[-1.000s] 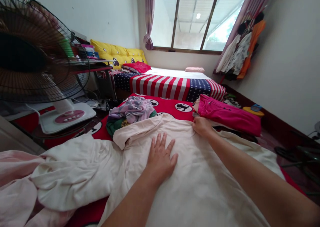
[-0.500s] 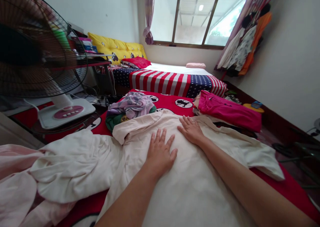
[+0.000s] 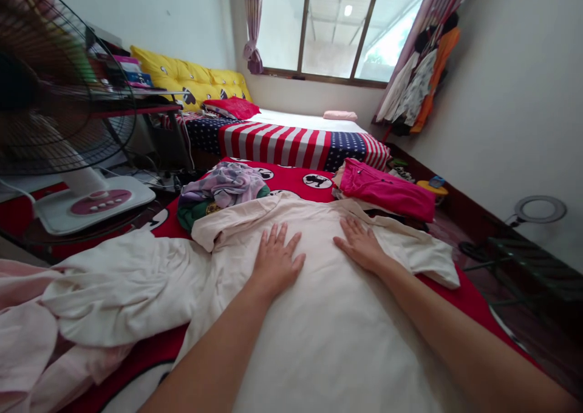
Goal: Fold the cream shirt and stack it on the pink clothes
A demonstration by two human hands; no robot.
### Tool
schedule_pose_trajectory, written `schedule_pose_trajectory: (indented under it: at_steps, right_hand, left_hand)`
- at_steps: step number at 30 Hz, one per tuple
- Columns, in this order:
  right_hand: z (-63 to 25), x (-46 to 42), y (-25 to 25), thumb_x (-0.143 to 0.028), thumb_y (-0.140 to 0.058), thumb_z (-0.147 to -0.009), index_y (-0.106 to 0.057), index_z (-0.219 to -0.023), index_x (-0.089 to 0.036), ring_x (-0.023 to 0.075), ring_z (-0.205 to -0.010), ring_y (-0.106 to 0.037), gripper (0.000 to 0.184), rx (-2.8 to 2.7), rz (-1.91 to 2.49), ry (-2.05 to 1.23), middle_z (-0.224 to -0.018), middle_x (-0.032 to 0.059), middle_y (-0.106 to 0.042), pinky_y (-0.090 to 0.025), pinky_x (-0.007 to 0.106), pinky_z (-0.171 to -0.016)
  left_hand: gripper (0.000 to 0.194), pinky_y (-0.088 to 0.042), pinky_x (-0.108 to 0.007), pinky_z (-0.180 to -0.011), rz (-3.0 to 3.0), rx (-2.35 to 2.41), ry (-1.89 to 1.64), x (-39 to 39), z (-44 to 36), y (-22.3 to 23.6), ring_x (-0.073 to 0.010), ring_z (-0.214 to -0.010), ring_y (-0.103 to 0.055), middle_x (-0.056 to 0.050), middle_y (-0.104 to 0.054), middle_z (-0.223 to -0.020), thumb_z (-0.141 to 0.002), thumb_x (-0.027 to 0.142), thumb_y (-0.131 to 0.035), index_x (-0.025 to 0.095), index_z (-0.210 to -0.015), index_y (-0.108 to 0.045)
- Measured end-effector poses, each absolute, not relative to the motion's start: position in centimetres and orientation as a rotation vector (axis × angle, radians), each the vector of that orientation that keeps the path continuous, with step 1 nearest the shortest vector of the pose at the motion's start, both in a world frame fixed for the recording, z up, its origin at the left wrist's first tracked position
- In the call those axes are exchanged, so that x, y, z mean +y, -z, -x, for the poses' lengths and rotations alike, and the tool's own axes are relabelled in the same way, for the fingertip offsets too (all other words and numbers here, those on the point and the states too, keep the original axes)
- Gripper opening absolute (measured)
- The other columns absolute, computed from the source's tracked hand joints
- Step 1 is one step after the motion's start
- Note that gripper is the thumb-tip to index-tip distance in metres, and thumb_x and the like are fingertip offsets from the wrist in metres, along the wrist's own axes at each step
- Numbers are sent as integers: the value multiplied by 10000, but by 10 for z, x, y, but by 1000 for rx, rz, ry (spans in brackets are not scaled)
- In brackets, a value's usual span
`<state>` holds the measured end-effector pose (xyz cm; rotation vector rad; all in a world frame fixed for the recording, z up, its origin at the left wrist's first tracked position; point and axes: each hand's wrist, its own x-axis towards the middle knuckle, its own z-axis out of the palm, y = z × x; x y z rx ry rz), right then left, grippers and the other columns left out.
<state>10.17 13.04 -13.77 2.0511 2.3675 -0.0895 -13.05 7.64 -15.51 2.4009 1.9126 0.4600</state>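
Observation:
My left hand (image 3: pixel 277 261) and my right hand (image 3: pixel 359 246) lie flat on a cream shirt (image 3: pixel 328 334), fingers spread, pressing the cloth and gripping nothing. The shirt is spread over a red cartoon-print bedspread (image 3: pixel 291 182), its collar area bunched at the far left. Beside it on the left lies a crumpled white garment (image 3: pixel 127 285), with pale pink cloth (image 3: pixel 27 346) further out. Beyond my hands are a lilac and green clothes bundle (image 3: pixel 223 185) and a folded magenta garment (image 3: pixel 387 189).
A standing electric fan (image 3: pixel 59 97) fills the left side, next to a desk stacked with books (image 3: pixel 122 76). Ahead is a second bed with a flag-pattern cover (image 3: pixel 282 143), below a window (image 3: pixel 337 24). Clothes hang at right (image 3: pixel 414 85), and a ring light (image 3: pixel 540 209) stands by a low metal rack.
My right hand has let go of the cloth near the magenta garment and now lies flat, with the shirt's sleeve spread out to the right. My view has drifted slightly.

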Motion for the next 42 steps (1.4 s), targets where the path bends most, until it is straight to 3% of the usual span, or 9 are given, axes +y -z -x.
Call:
schedule_pose_trajectory:
  at_steps: [6, 12, 17, 22, 28, 31, 35, 42]
  right_hand:
    - [-126, 82, 139, -582, -260, -944, -209, -1521, -176, 229, -1466, -117, 707, 2506, -1963, -43, -1590, 65, -160, -170, 494, -1165]
    - [-163, 44, 138, -598, -258, -939, -247, -1500, -80, 268, -1461, -141, 763, 2120, -2236, -155, -1577, 142, -171, -182, 532, -1151]
    - [-158, 12, 150, -581, -243, -948, -240, -1513, -181, 227, -1466, -121, 692, 2400, -2053, -205, -1590, 61, -151, -196, 486, -1159]
    - [-165, 5, 164, -576, -214, -951, -260, -1507, -175, 230, -1459, -165, 686, 2385, -2091, -175, -1584, 60, -184, -223, 493, -1149]
    - [-164, 6, 159, -559, -214, -953, -282, -1498, -169, 233, -1453, -186, 674, 2404, -2095, -173, -1578, 66, -217, -238, 499, -1140]
    - [-163, 5, 158, -552, -209, -953, -290, -1496, -170, 233, -1452, -190, 669, 2404, -2099, -174, -1578, 69, -222, -236, 496, -1139]
    - [-163, 4, 158, -553, -200, -951, -300, -1492, -170, 240, -1449, -197, 671, 2413, -2092, -165, -1577, 71, -226, -237, 500, -1135]
    - [-161, 4, 156, -526, -192, -957, -308, -1488, -160, 243, -1450, -192, 656, 2415, -2082, -189, -1576, 77, -227, -217, 524, -1135]
  left_hand:
    - [556, -124, -499, -1162, -2434, 1906, -446, 76, 131, 155, -299, -1450, -168, -104, -254, -1564, -925, 506, -386, 291, -1437, -415]
    - [551, -132, -501, -1158, -2448, 1939, -423, 76, 130, 155, -305, -1444, -190, -102, -272, -1558, -928, 494, -382, 288, -1438, -416]
    - [567, -122, -500, -1158, -2451, 1945, -381, 75, 129, 156, -302, -1449, -172, -85, -257, -1565, -934, 532, -338, 299, -1448, -392]
    - [615, -70, -526, -1153, -2402, 1906, -159, 75, 129, 143, -324, -1461, -65, -101, -129, -1596, -949, 546, -253, 279, -1503, -264]
    - [690, -187, -625, -1084, -2360, 1773, 112, 66, 131, 111, -399, -1437, -122, -175, -117, -1578, -912, 581, -347, 238, -1504, -260]
    - [709, -198, -569, -1107, -2445, 1642, 127, 38, 137, 111, -369, -1444, -128, -159, -122, -1581, -895, 609, -393, 255, -1498, -274]
    - [643, -121, -494, -1155, -2665, 1413, -23, -13, 169, 128, -282, -1466, -56, -85, -90, -1597, -943, 608, -284, 301, -1505, -232]
    - [863, -104, -468, -1168, -2581, 1385, 239, -78, 236, 119, -308, -1459, 15, -134, 21, -1587, -863, 713, -368, 210, -1528, -145]
